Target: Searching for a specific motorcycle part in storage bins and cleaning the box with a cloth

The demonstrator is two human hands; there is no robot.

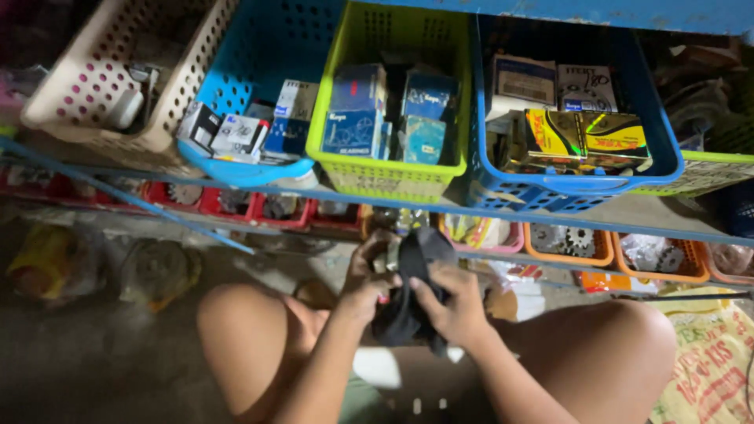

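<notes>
Left hand [369, 276] and right hand [455, 305] both gripping dark cloth [412, 283], bunched between knees, below shelf [550, 213] of green basket [393, 169], blue basket [565, 188].

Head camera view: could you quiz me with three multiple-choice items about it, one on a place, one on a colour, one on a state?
1. Where is the dark cloth?
A. in a basket
B. between both hands
C. on the shelf

2. What colour is the basket straight above the hands?
A. lime green
B. red
C. white

3. How do the hands stand?
A. both empty
B. one resting on a knee
C. both gripping

Key: 1 B, the left hand and right hand flank the cloth. 2 A, its wall is lime green. 3 C, fingers press the cloth.
</notes>
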